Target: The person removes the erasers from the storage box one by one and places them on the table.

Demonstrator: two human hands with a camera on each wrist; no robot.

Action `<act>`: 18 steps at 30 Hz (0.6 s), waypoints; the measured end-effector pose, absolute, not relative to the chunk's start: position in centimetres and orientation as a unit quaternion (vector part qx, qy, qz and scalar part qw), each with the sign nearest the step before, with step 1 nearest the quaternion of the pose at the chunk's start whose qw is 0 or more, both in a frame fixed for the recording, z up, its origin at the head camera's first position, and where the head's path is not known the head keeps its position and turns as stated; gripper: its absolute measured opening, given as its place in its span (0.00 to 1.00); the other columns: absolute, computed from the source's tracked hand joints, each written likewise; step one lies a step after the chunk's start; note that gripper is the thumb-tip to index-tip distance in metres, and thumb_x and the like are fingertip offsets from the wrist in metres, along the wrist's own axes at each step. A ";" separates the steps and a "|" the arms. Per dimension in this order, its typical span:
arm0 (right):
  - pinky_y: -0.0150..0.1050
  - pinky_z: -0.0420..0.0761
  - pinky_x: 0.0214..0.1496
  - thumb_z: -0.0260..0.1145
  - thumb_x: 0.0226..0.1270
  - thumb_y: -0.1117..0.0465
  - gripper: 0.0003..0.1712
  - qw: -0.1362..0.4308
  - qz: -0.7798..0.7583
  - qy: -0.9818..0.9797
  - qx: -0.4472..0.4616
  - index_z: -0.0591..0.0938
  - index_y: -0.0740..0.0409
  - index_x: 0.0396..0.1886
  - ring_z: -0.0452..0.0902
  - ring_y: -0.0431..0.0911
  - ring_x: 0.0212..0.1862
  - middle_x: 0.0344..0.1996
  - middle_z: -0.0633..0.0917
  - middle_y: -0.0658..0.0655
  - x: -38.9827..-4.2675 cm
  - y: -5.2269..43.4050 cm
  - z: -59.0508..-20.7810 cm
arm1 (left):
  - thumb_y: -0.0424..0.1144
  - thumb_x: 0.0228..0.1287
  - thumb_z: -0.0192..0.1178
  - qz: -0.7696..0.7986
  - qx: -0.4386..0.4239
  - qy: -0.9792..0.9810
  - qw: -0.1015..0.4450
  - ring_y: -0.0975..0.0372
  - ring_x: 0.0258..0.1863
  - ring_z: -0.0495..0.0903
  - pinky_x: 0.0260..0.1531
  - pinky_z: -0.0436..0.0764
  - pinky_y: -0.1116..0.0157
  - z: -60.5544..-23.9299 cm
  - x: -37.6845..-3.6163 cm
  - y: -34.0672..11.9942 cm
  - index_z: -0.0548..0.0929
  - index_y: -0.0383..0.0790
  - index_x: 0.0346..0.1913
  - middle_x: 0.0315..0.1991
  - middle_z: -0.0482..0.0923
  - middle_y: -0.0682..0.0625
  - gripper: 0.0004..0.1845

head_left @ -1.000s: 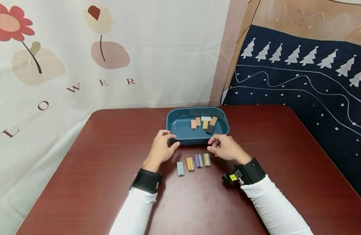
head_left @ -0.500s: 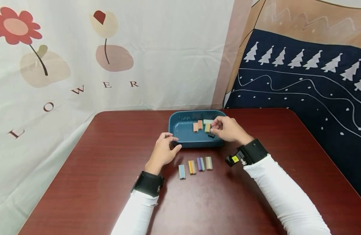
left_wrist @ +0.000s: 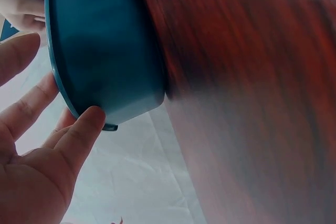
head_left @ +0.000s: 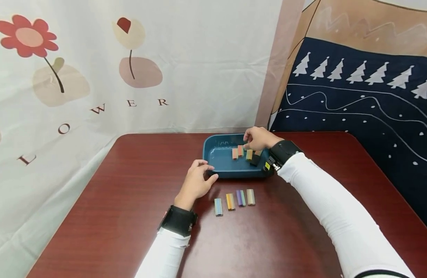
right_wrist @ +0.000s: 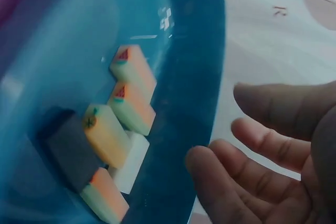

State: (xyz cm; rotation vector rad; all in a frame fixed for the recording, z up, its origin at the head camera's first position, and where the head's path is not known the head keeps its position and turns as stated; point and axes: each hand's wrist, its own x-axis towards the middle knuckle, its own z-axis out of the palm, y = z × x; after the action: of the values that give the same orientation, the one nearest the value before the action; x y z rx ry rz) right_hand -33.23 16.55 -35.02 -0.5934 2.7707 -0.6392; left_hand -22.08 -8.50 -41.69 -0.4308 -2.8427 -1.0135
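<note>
My left hand (head_left: pixel 196 183) touches the near left corner of a blue tray (head_left: pixel 234 174), its fingertips on the rim and its thumb apart. In the left wrist view its fingers (left_wrist: pixel 84 135) lie against the tray's outer wall. Over the tray's far right side hovers my right hand (head_left: pixel 260 138). The right wrist view shows its thumb and fingers parted, holding nothing. Inside the tray lie small eraser-like blocks: two orange-and-green ones (right_wrist: pixel 134 69) with a watermelon mark, a yellow one (right_wrist: pixel 106 135), a white one (right_wrist: pixel 130 163), a black one (right_wrist: pixel 68 150) and another orange-and-green one (right_wrist: pixel 106 195).
In front of the tray, several striped blocks stand in a row on the brown table: a blue one (head_left: pixel 218 207), a yellow one (head_left: pixel 230 202), a purple-and-green one (head_left: pixel 240 198) and a beige one (head_left: pixel 250 197). A printed cloth (head_left: pixel 206 77) hangs behind the table.
From just before the tray's near right corner, my right hand has moved over the tray and towards its far side. The left hand stays at the corner. The head view has shifted slightly.
</note>
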 end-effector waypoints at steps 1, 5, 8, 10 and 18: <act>0.45 0.74 0.42 0.67 0.66 0.61 0.16 0.129 -0.206 0.949 -0.203 0.79 0.66 0.49 0.75 0.52 0.39 0.38 0.79 0.59 -33.6 16.4 -35.0 | 0.42 0.65 0.64 -0.331 -0.141 -0.932 0.047 0.49 0.59 0.70 0.57 0.73 0.53 -41.7 -22.1 -8.4 0.84 0.36 0.53 0.61 0.68 0.42 0.17; 0.45 0.73 0.41 0.67 0.66 0.60 0.17 0.162 -0.156 0.950 -0.215 0.79 0.66 0.50 0.74 0.52 0.39 0.39 0.79 0.60 -34.9 15.1 -34.7 | 0.42 0.65 0.65 -0.327 -0.141 -0.933 0.050 0.49 0.59 0.71 0.57 0.73 0.53 -41.8 -22.1 -8.4 0.84 0.37 0.53 0.60 0.69 0.42 0.17; 0.45 0.73 0.41 0.68 0.65 0.59 0.18 0.174 -0.115 0.952 -0.225 0.79 0.65 0.50 0.74 0.51 0.39 0.41 0.79 0.59 -35.9 14.0 -34.8 | 0.42 0.65 0.65 -0.329 -0.141 -0.933 0.049 0.49 0.59 0.71 0.56 0.73 0.52 -41.7 -22.2 -8.4 0.84 0.37 0.53 0.61 0.69 0.42 0.17; 0.44 0.74 0.41 0.68 0.65 0.59 0.18 0.181 -0.088 0.952 -0.229 0.80 0.63 0.50 0.74 0.50 0.40 0.44 0.79 0.58 -36.4 13.3 -35.1 | 0.42 0.65 0.64 -0.330 -0.142 -0.932 0.047 0.50 0.59 0.71 0.56 0.73 0.52 -41.8 -22.2 -8.5 0.84 0.37 0.53 0.61 0.69 0.42 0.17; 0.40 0.74 0.34 0.71 0.61 0.62 0.16 0.210 -0.015 0.947 -0.242 0.80 0.58 0.48 0.74 0.47 0.33 0.39 0.79 0.55 -37.7 11.5 -36.6 | 0.42 0.64 0.65 -0.337 -0.134 -0.931 0.046 0.50 0.58 0.71 0.56 0.74 0.53 -41.9 -22.0 -8.4 0.84 0.38 0.53 0.60 0.69 0.43 0.17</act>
State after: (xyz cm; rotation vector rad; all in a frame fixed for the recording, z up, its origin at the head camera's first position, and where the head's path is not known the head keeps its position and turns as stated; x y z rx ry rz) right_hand -37.72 11.50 -36.64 -0.6735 2.6331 -0.0413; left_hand -21.95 -8.41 -41.91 -0.4081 -2.8425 -1.0293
